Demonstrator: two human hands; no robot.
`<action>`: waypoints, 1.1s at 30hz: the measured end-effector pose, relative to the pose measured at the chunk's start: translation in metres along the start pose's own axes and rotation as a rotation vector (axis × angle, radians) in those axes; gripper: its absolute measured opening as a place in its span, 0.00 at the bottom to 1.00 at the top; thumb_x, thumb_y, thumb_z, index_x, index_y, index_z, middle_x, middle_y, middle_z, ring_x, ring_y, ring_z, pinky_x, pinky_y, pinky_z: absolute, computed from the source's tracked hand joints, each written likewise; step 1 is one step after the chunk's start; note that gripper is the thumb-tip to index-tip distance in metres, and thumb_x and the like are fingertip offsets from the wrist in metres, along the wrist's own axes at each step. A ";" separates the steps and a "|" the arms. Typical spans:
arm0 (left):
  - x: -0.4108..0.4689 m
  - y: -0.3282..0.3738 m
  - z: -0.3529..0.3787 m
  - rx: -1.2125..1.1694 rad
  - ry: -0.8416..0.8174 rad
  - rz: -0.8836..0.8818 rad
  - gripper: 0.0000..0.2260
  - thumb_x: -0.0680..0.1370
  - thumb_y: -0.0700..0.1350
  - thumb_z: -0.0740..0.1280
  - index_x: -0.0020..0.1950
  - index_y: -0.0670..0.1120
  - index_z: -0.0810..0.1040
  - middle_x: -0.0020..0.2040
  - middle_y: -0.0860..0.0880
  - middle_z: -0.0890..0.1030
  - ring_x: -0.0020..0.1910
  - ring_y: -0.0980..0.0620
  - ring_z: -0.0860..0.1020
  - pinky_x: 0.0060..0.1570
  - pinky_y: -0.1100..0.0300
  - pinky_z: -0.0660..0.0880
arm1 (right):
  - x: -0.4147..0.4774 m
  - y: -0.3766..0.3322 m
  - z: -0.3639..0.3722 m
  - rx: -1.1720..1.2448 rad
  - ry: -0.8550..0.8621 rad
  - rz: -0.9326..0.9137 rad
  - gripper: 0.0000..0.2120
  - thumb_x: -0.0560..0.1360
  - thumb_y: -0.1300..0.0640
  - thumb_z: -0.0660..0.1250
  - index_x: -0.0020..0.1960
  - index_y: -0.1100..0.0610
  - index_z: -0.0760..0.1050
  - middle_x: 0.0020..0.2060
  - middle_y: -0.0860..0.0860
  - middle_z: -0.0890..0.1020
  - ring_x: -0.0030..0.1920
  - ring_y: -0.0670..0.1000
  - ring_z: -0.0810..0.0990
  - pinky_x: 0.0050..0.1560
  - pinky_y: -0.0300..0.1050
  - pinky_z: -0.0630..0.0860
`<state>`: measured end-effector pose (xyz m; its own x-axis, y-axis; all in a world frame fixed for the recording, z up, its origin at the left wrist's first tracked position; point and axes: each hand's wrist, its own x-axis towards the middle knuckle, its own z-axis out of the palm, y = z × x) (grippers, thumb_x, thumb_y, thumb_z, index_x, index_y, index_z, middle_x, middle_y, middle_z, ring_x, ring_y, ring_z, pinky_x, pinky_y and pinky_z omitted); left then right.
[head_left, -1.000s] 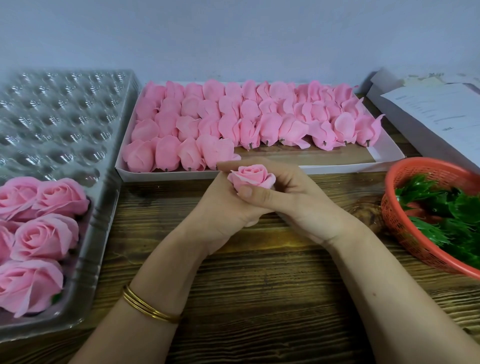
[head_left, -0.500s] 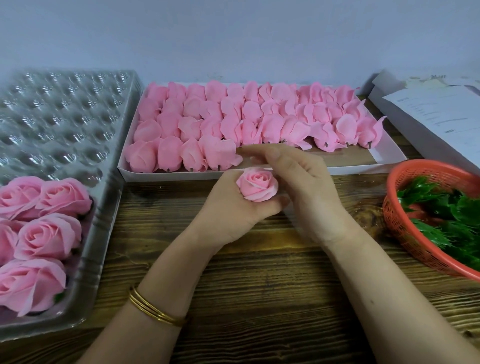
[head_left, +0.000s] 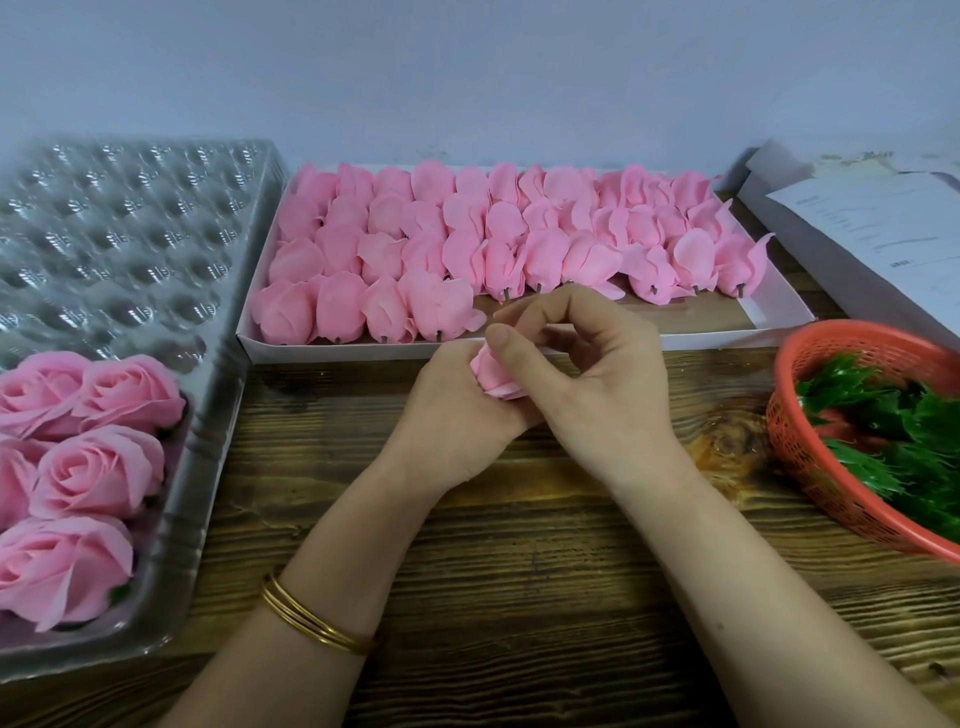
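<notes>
Just in front of the white box (head_left: 727, 335), above the table (head_left: 519, 519), the left hand (head_left: 457, 415) keeps its grip closed round the pink rose (head_left: 493, 382) from below, while the right hand (head_left: 597, 384) pinches the top, its thumb laid across the petals.

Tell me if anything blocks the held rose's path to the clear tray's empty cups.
Nothing visible does. The left hand and right hand hold the pink rose above the wooden table; the empty cups of the clear tray lie open at left.
</notes>
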<state>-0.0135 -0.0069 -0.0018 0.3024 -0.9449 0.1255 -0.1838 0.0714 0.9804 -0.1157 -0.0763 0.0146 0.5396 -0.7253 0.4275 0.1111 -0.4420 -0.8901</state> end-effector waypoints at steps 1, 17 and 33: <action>0.000 0.000 0.000 0.001 0.006 -0.008 0.07 0.76 0.38 0.72 0.44 0.51 0.81 0.40 0.53 0.84 0.43 0.56 0.82 0.43 0.64 0.78 | 0.000 0.000 0.001 -0.011 -0.003 0.005 0.06 0.70 0.57 0.73 0.39 0.49 0.76 0.39 0.51 0.84 0.44 0.50 0.84 0.49 0.50 0.81; -0.001 0.001 0.005 0.123 0.048 -0.004 0.06 0.72 0.44 0.69 0.44 0.42 0.81 0.42 0.44 0.84 0.46 0.44 0.82 0.48 0.39 0.79 | -0.007 -0.002 0.006 -0.163 0.002 0.024 0.05 0.69 0.54 0.74 0.40 0.53 0.79 0.37 0.49 0.84 0.40 0.49 0.83 0.44 0.48 0.79; 0.000 0.001 0.005 0.045 0.086 -0.020 0.07 0.77 0.35 0.70 0.44 0.47 0.81 0.42 0.48 0.83 0.44 0.50 0.82 0.45 0.59 0.79 | -0.004 0.002 0.004 0.082 -0.116 0.176 0.12 0.66 0.64 0.80 0.46 0.59 0.80 0.43 0.52 0.84 0.45 0.46 0.83 0.48 0.38 0.78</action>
<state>-0.0185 -0.0084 -0.0013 0.3854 -0.9149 0.1202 -0.2184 0.0361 0.9752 -0.1147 -0.0719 0.0108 0.6483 -0.7200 0.2476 0.0716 -0.2662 -0.9613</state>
